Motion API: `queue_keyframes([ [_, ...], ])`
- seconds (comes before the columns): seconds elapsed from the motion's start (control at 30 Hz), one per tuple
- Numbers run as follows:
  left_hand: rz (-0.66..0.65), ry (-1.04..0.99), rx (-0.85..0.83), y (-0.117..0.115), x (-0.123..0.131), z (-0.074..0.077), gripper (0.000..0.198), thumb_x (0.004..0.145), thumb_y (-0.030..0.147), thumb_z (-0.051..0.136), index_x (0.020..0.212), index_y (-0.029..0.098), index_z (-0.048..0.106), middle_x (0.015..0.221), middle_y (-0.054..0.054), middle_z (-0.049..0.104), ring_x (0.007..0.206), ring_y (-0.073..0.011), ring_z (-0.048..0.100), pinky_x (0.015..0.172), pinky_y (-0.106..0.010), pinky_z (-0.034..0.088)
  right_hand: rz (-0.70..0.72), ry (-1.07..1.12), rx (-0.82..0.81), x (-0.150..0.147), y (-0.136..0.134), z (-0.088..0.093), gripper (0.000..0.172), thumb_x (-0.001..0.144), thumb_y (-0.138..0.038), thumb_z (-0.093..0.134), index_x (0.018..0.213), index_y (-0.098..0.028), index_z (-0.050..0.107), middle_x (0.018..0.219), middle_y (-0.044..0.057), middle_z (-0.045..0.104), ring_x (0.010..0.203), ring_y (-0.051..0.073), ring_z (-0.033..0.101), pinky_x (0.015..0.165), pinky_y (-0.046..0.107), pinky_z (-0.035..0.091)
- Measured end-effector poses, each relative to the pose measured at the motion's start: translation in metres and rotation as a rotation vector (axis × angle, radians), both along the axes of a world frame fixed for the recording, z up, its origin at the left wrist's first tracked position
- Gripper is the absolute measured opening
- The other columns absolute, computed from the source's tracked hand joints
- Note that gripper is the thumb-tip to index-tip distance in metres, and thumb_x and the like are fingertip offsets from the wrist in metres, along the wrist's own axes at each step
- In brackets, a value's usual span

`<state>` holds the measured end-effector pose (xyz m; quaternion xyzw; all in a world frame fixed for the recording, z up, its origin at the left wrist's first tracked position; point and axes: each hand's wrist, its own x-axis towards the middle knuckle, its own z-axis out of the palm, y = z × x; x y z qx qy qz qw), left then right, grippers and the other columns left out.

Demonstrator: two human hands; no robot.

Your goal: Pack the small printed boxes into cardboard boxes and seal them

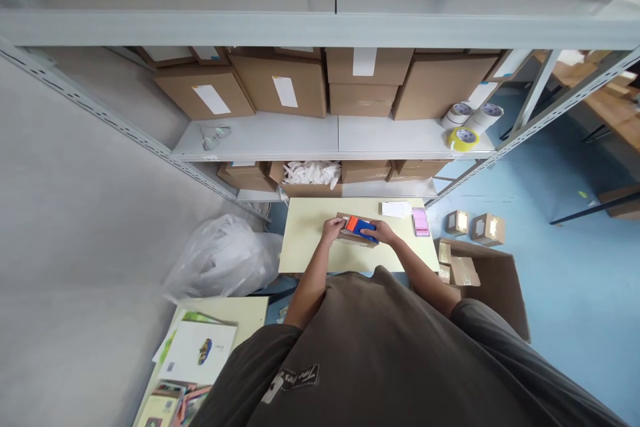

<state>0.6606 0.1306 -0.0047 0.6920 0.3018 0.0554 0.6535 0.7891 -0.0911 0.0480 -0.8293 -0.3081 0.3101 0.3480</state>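
A small brown cardboard box (357, 242) lies on the pale yellow table, slightly tilted to the table's edge. Over its top is a blue block-like object with an orange end (356, 224), its exact kind too small to make out. My right hand (381, 232) grips the blue part from the right. At the box's left end, my left hand (333, 229) is closed with its fingertips by the orange end; what they pinch is hidden. White paper slips (397, 209) and a stack of pink labels (421, 221) lie to the right of the box.
Metal shelves (280, 137) with cardboard boxes rise beyond the table. Tape rolls (463, 139) and glasses (215, 137) sit on one shelf. An open carton (500, 290) stands right; a plastic bag (223, 257) and a side table with booklets (200, 351) are left.
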Motion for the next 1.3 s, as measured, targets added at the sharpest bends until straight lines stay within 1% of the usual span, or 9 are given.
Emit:
queue_keyframes([
  [0.13, 0.007, 0.040, 0.092, 0.003, 0.005, 0.000, 0.036, 0.087, 0.049, 0.068, 0.082, 0.017, 0.081, 0.080, -0.007, 0.078, 0.079, -0.0222, 0.071, 0.080, -0.032, 0.055, 0.016, 0.004, -0.015, 0.002, -0.001, 0.002, 0.058, 0.076, -0.080, 0.070, 0.069, -0.023, 0.061, 0.065, -0.001, 0.061, 0.064, 0.017, 0.055, 0.059, 0.027, 0.041],
  [0.33, 0.040, 0.103, 0.198, 0.000, 0.018, 0.007, 0.024, 0.088, 0.034, 0.064, 0.083, 0.018, 0.081, 0.090, -0.009, 0.082, 0.087, -0.0232, 0.074, 0.085, -0.032, 0.054, 0.031, 0.007, -0.007, 0.012, 0.000, 0.005, 0.056, 0.079, -0.077, 0.070, 0.075, -0.021, 0.068, 0.068, 0.000, 0.066, 0.066, 0.018, 0.059, 0.062, 0.028, 0.044],
  [0.47, 0.156, 0.119, 0.237, 0.029, 0.011, 0.009, 0.021, 0.085, 0.031, 0.065, 0.085, 0.018, 0.081, 0.090, -0.009, 0.081, 0.088, -0.0225, 0.073, 0.085, -0.031, 0.054, 0.033, 0.002, -0.080, 0.023, -0.015, 0.012, 0.057, 0.075, -0.078, 0.075, 0.074, -0.021, 0.067, 0.068, 0.002, 0.069, 0.064, 0.018, 0.061, 0.060, 0.027, 0.044],
  [0.57, 0.106, 0.117, 0.208, 0.052, 0.001, 0.006, 0.019, 0.083, 0.033, 0.066, 0.079, 0.019, 0.079, 0.081, -0.005, 0.079, 0.082, -0.0213, 0.072, 0.081, -0.030, 0.054, 0.024, 0.063, -0.162, 0.031, -0.033, 0.017, 0.060, 0.071, -0.079, 0.078, 0.072, -0.021, 0.065, 0.067, 0.002, 0.069, 0.064, 0.018, 0.063, 0.058, 0.026, 0.044],
  [0.67, 0.109, 0.115, 0.232, 0.056, -0.005, -0.001, 0.020, 0.084, 0.035, 0.065, 0.078, 0.021, 0.077, 0.080, -0.003, 0.078, 0.081, -0.0201, 0.071, 0.080, -0.029, 0.054, 0.039, 0.082, -0.205, 0.032, -0.042, 0.019, 0.061, 0.069, -0.080, 0.079, 0.070, -0.021, 0.062, 0.068, 0.002, 0.069, 0.065, 0.017, 0.064, 0.058, 0.025, 0.045],
  [0.8, 0.096, 0.105, 0.261, 0.050, -0.006, -0.012, 0.021, 0.085, 0.037, 0.065, 0.081, 0.021, 0.078, 0.083, -0.004, 0.079, 0.084, -0.0209, 0.072, 0.082, -0.030, 0.055, 0.030, 0.084, -0.241, 0.028, -0.040, 0.019, 0.061, 0.071, -0.081, 0.077, 0.070, -0.022, 0.061, 0.069, 0.002, 0.070, 0.064, 0.018, 0.065, 0.057, 0.025, 0.046],
  [0.93, 0.122, 0.140, 0.186, 0.054, -0.007, -0.027, 0.022, 0.085, 0.038, 0.066, 0.082, 0.020, 0.078, 0.082, -0.005, 0.079, 0.084, -0.0209, 0.073, 0.082, -0.030, 0.056, 0.030, 0.070, -0.298, 0.027, -0.030, 0.022, 0.062, 0.072, -0.082, 0.076, 0.072, -0.021, 0.063, 0.068, 0.003, 0.071, 0.064, 0.018, 0.067, 0.058, 0.026, 0.048],
  [1.1, 0.145, 0.200, 0.116, 0.061, -0.006, -0.047, 0.022, 0.084, 0.040, 0.069, 0.079, 0.020, 0.078, 0.078, -0.004, 0.078, 0.082, -0.0204, 0.074, 0.082, -0.030, 0.058, 0.083, 0.062, -0.386, 0.030, -0.015, 0.031, 0.066, 0.074, -0.084, 0.074, 0.084, -0.019, 0.073, 0.075, 0.005, 0.075, 0.070, 0.020, 0.071, 0.063, 0.025, 0.049],
  [1.3, 0.161, 0.252, 0.058, 0.050, 0.004, -0.069, 0.036, 0.083, 0.053, 0.074, 0.088, 0.018, 0.081, 0.069, -0.004, 0.075, 0.070, -0.0184, 0.071, 0.070, -0.029, 0.060, 0.090, 0.048, -0.450, 0.030, -0.008, 0.029, 0.070, 0.076, -0.086, 0.071, 0.093, -0.019, 0.076, 0.088, 0.007, 0.079, 0.079, 0.021, 0.073, 0.066, 0.024, 0.049],
])
